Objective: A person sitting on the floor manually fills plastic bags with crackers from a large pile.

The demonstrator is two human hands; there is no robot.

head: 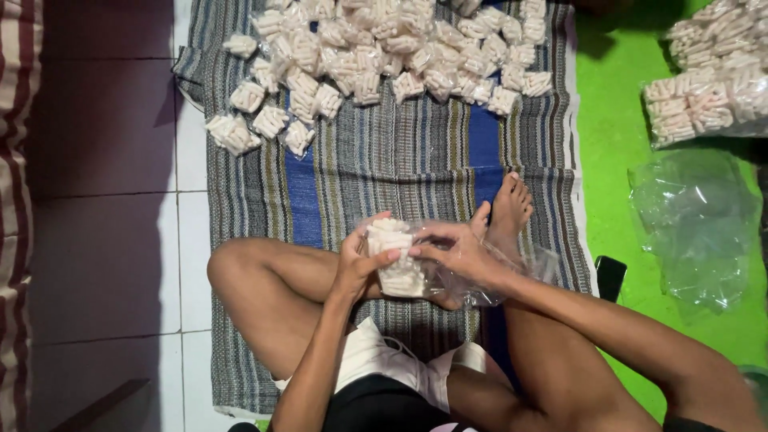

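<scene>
Currently the left hand (360, 260) and right hand (454, 250) both grip a clear plastic bag (436, 276) of white sticks (396, 256) above the striped mat (384, 168), near a pile of filled packets (384, 52).

Clear plastic bag (448, 268) | crinkled, open, held above the lap | white stick snacks (396, 260) bundled upright inside | gripped between both hands

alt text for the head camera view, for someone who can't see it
Seated cross-legged on a striped woven mat, a person grips a small clear bag of white snack sticks with the left hand and right hand. A heap of filled packets lies ahead.
</scene>
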